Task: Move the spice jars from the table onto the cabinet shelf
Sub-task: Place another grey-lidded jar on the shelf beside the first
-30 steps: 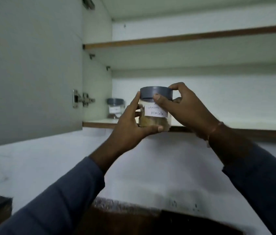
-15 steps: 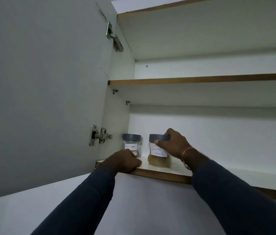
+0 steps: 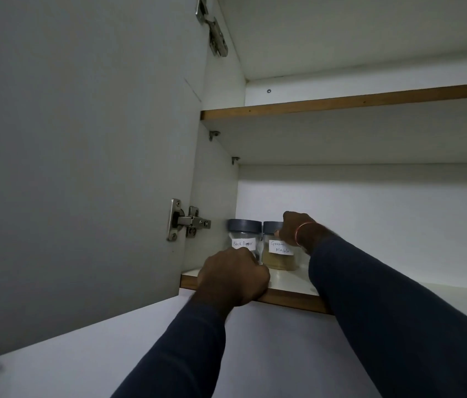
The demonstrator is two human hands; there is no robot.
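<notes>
1. Two jars stand upright side by side on the lower shelf (image 3: 289,282) of an open cabinet, at its left end near the side wall.
2. The left jar (image 3: 244,239) has a grey lid and a white label reading "Black Pepper"; what it contains I cannot tell.
3. The right jar (image 3: 279,254) is labelled "Garam Masala" and holds a tan powder (it fills roughly the lower half). Its grey lid touches, or nearly touches, the lid of the left jar.
4. The right hand (image 3: 294,228) is closed over the lid and upper right side of the Garam Masala jar, fingers wrapped round it; a thin orange band shows at the wrist. The jar's base sits on the shelf.
5. The left hand (image 3: 233,275) is curled into a loose fist over the shelf's front edge, just in front of the Black Pepper jar and covering its lower part. Whether it touches that jar I cannot tell.
6. Both arms wear dark blue sleeves.
7. The door (image 3: 83,153) stands open at left, with a metal hinge (image 3: 187,222) beside the jars.
8. An upper shelf (image 3: 341,103) lies above.
</notes>
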